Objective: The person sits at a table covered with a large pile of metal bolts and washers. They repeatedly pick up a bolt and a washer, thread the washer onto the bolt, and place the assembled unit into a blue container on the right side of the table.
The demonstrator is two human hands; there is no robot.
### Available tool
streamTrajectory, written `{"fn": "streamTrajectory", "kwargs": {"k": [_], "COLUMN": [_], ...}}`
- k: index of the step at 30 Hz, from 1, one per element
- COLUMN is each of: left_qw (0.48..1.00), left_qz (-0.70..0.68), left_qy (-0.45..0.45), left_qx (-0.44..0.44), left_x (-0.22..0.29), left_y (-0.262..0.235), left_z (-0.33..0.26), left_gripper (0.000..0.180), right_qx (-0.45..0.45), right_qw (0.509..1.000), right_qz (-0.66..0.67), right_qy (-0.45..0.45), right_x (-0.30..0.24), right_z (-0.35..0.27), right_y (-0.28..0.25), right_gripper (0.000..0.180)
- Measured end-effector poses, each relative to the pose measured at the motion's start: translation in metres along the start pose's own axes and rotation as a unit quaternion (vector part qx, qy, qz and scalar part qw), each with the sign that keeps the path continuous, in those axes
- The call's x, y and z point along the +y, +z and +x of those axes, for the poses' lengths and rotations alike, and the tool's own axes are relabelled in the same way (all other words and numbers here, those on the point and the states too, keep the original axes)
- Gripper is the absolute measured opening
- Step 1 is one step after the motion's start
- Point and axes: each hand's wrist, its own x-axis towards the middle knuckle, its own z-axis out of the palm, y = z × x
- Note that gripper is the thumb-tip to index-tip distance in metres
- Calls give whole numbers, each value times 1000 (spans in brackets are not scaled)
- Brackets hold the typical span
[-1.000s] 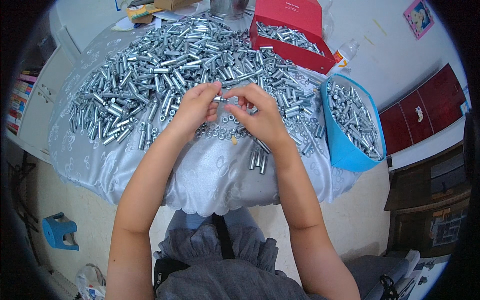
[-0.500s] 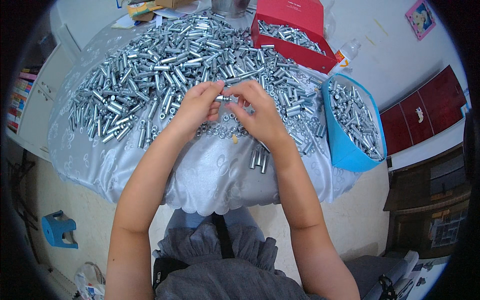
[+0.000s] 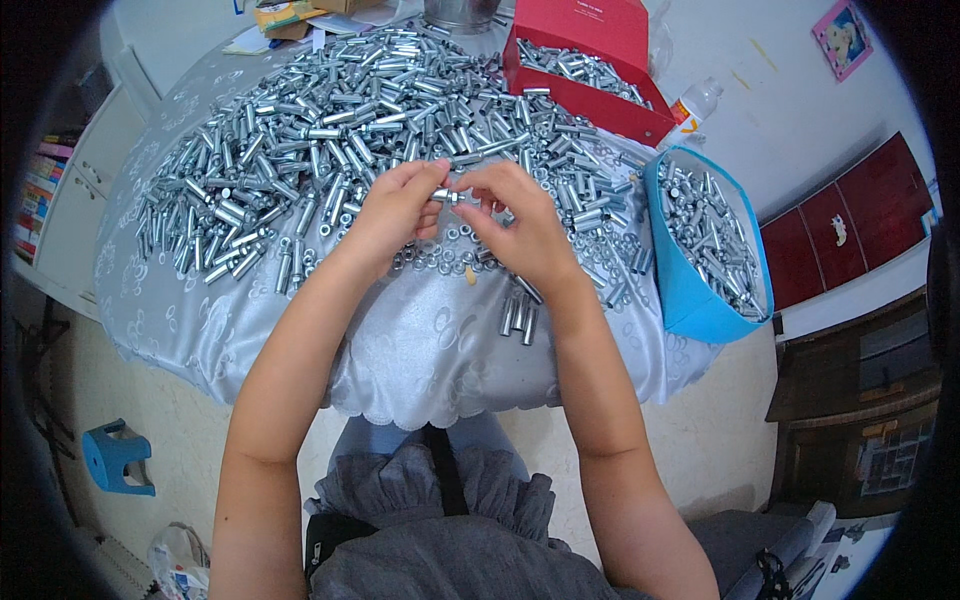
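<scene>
My left hand is closed round a short silver expansion bolt, whose end sticks out past the thumb. At that protruding end, the thumb and index finger of my right hand pinch from the other side. A big heap of similar expansion bolts lies just beyond both hands. Loose metal nuts are scattered on the cloth below my fingers. Several bolts lie together beside my right wrist. Whatever sits inside the left fist is hidden.
A light-blue fabric bin full of bolts stands at the right table edge. Behind it are an open red box of bolts and a plastic bottle. A metal bucket stands far back. A silvery cloth covers the table.
My hands stay almost in place. The right fingers have shifted slightly around the end of the bolt, and the left hand keeps its hold.
</scene>
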Motion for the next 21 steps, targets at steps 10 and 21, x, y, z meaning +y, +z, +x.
{"fn": "streamTrajectory", "kwargs": {"k": [10,21], "left_qw": [1000,999], "left_qz": [-7,7], "left_qy": [-2,23], "left_qx": [-16,-27], "left_x": [-2,-6], "left_y": [-2,-5], "left_z": [2,6], "left_gripper": [23,25], "right_qx": [-25,-26], "right_qw": [999,999], "right_qz": [1,-43], "right_qy": [34,12], "right_x": [-4,-1], "right_z": [-1,-3], "right_y": [-2,2], "right_gripper": [23,17]}}
